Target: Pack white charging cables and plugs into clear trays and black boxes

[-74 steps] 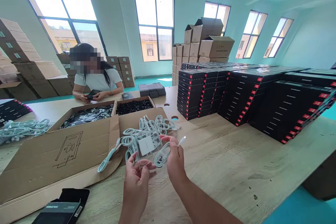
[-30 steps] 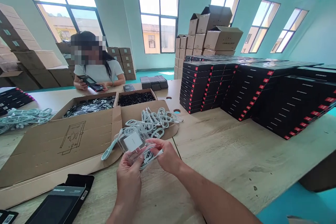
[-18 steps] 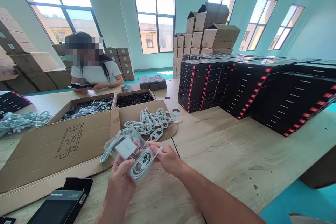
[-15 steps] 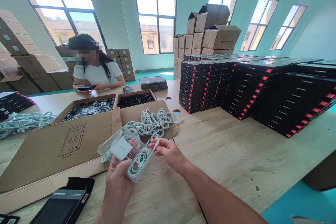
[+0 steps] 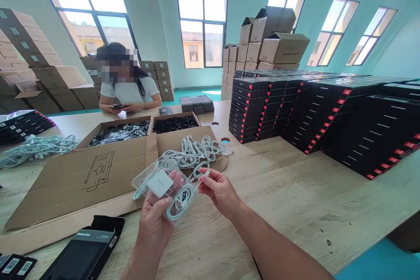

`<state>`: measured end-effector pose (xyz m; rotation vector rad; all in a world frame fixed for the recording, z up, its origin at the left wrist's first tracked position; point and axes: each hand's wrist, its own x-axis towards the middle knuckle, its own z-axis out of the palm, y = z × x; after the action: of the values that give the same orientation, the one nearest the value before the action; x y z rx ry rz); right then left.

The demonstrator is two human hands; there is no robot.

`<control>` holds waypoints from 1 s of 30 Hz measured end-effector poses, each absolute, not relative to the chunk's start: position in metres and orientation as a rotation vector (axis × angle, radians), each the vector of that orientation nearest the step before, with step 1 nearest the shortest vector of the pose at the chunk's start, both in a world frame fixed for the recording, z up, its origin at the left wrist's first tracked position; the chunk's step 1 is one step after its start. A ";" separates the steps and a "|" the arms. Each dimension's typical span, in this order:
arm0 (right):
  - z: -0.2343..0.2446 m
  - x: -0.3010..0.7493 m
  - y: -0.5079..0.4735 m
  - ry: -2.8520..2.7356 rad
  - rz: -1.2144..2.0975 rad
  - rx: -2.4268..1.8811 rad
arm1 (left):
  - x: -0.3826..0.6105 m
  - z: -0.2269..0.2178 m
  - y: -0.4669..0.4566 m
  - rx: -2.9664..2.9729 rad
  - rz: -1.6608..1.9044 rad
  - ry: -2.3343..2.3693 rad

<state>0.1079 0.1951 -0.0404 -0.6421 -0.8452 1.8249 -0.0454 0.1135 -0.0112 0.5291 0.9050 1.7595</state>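
Observation:
My left hand (image 5: 157, 218) grips a clear plastic tray (image 5: 144, 178) from below; the tray carries a white charger block (image 5: 159, 183) and a coiled white cable (image 5: 180, 201). My right hand (image 5: 219, 189) pinches the free plug end of that cable (image 5: 205, 174) just right of the tray. Both hands hover over the wooden table (image 5: 295, 201), in front of a pile of loose white cables (image 5: 193, 151) lying on a cardboard flap.
An open cardboard box (image 5: 108, 157) holds dark parts and cables. A black retail box (image 5: 82, 253) lies at the near left. Tall stacks of black boxes (image 5: 315, 113) fill the right. A person in a white shirt (image 5: 129, 92) sits across the table. More cables (image 5: 36, 146) lie far left.
The coiled cable went from my right hand into the tray beside the charger. My left hand tilted the tray, and my right hand drew the plug end out to the right.

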 end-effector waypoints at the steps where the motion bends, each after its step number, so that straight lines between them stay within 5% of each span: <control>1: -0.040 0.106 0.195 -0.833 1.800 -0.650 | -0.045 -0.013 0.114 0.530 1.760 0.915; 18: -0.031 0.099 0.179 -2.007 0.279 -1.054 | -0.010 -0.019 0.118 0.556 1.665 1.035; 30: -0.019 0.087 0.176 -2.370 0.057 -1.279 | -0.010 -0.023 0.118 0.570 1.593 1.015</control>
<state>0.0873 0.1755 -0.0185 -1.2790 -2.3703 0.0569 -0.0102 0.1175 -0.0232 0.5703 1.0145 1.5927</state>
